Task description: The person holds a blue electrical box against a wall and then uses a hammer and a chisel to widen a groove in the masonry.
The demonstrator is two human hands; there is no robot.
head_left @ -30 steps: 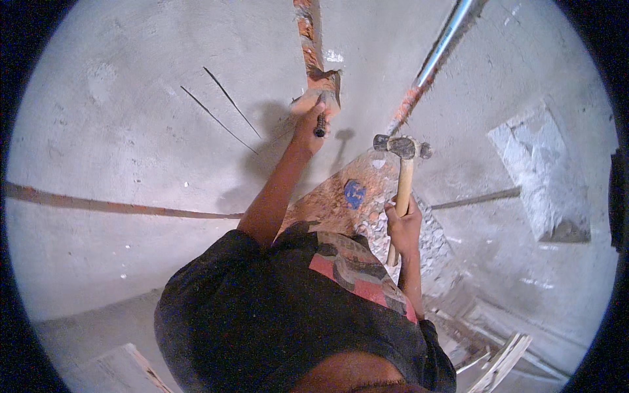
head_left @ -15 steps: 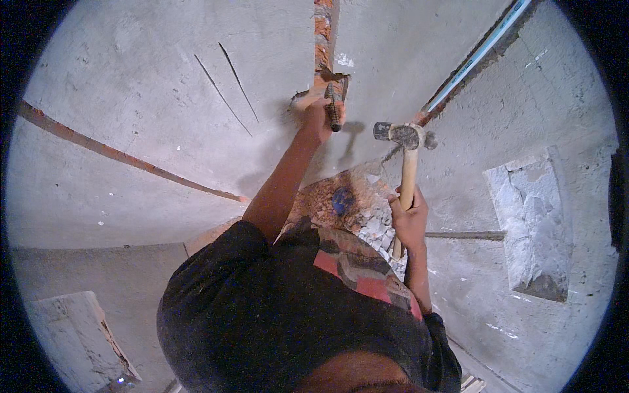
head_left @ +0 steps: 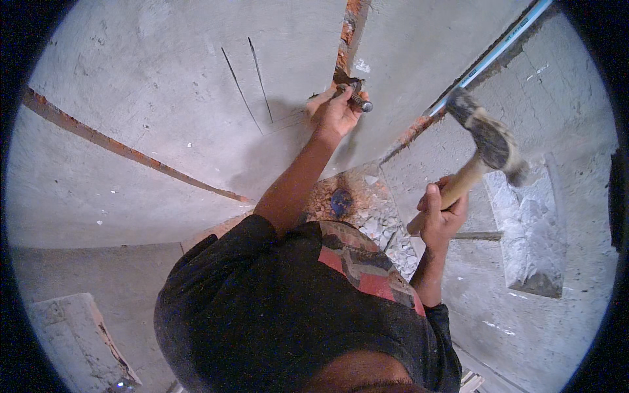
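My left hand (head_left: 337,114) is wrapped round a ribbed metal chisel (head_left: 359,101) at the wall, by the lower end of a groove (head_left: 352,29) that bares red brick. The chisel's round struck end points back toward me, and its tip is hidden by the hand and the hole's dark edge. Off to the right, my right hand (head_left: 444,216) grips a hammer (head_left: 488,137) by its pale wooden handle. The heavy, dust-covered metal head is raised, apart from the chisel and slightly blurred.
A light-blue pipe (head_left: 504,49) lies in a slot on the right wall. Rubble (head_left: 380,223) and a round blue thing (head_left: 341,202) lie on the floor below. A rough white patch (head_left: 527,229) marks the right wall. Another long groove (head_left: 124,154) crosses the left wall.
The hammer has swung up and to the right, its head tilting over. The chisel's struck end has turned outward to the right, and the view has shifted slightly.
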